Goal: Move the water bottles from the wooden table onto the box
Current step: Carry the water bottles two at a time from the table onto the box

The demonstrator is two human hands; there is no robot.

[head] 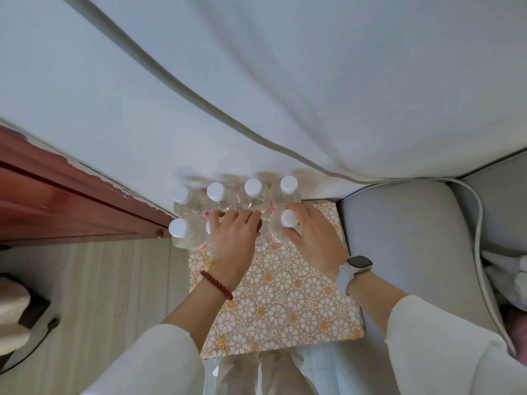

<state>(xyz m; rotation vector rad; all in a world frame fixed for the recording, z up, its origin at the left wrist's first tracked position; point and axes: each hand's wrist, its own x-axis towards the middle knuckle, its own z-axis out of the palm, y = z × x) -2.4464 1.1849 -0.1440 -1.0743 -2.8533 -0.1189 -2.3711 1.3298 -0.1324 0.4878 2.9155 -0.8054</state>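
Several clear water bottles with white caps stand in two rows at the far end of a box [285, 297] covered in gold flower-patterned paper. The back row [252, 186] lines the white wall. My left hand [232, 238] rests on top of front-row bottles, covering their caps, fingers curled over them. My right hand [309, 235] grips the front right bottle [289, 218] around its neck, with thumb and fingers on either side of the cap. Another front bottle [178, 227] stands free at the left corner.
A reddish wooden cabinet [57, 201] stands left of the box against the wall. A grey sofa armrest [405, 252] is right of the box, with a white cable [479, 223] draped over it. Pale wood flooring [114, 295] lies at the lower left.
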